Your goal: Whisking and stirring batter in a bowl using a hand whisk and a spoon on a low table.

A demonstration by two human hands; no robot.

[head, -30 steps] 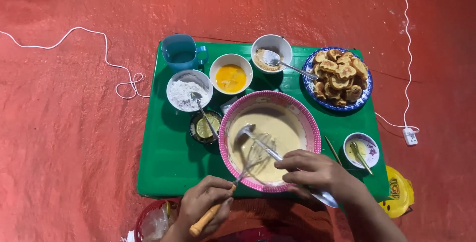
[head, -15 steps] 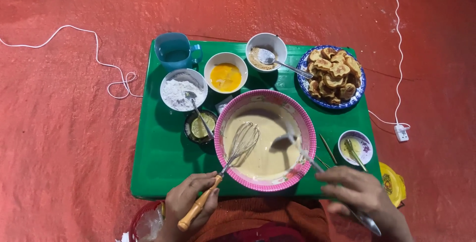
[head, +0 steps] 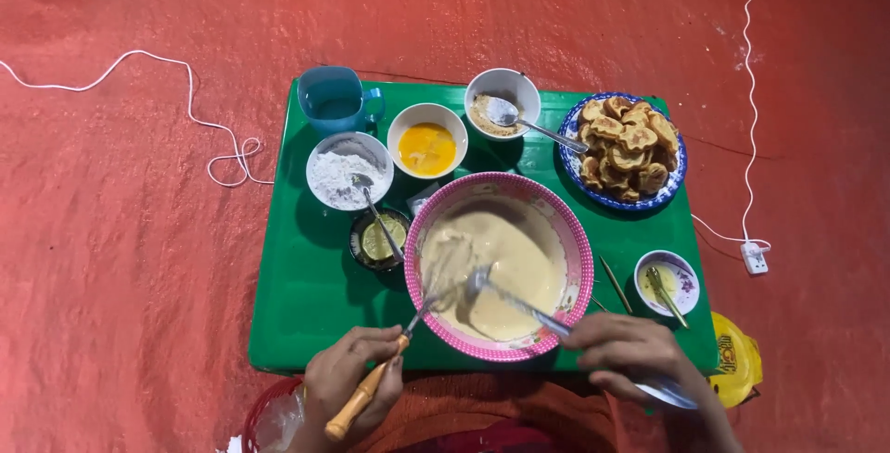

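Note:
A pink-rimmed bowl (head: 575, 240) of pale batter sits on a green table (head: 306, 314). My left hand (head: 357, 383) grips the wooden handle of a wire whisk (head: 436, 277) whose head is in the batter at the bowl's left. My right hand (head: 630, 356) holds a long metal spoon (head: 514, 303) with its tip dipped into the batter near the middle.
Behind the bowl stand a blue cup (head: 334, 99), a white bowl of flour (head: 348, 170), a bowl of yellow liquid (head: 426, 142), a bowl with a spoon (head: 501, 96) and a blue plate of fried pieces (head: 630, 147). A small dish (head: 667, 281) is at right. White cables (head: 185, 101) cross the red floor.
The whisk head has shifted to the left side of the batter. My right hand moved back in toward the bowl, bringing the spoon tip to the middle.

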